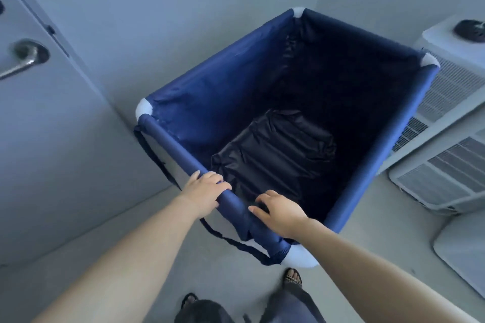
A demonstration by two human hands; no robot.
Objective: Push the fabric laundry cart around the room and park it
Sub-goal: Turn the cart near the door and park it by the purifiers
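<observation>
Door [39, 118] fills the left side, grey, with a metal lever handle [23, 59] near its upper left. Right of it, in the middle of the view, stands the laundry cart [215, 92], a deep navy fabric bin on a frame with white corner joints [143, 109], set on the grey floor [105, 238] in a corner between the door wall and the far wall. Its open top faces straight up, and its long axis runs from the near rail by the person away toward the far right corner. A dark crumpled liner or cloth [275, 155] lies at the bottom inside. A dark strap [154, 157] hangs loose off the near left corner. The left hand [203, 193] wraps over the near rail [183, 155], its grip closed around the padded tube. Just right of it, the right hand [280, 214] rests on the same rail with fingers spread and curled loosely, a wide grip not closed on the tube. Sandalled feet [292, 276] show below the cart. Far right, two white vented appliances [446, 102] stand just beside the cart's right side.
</observation>
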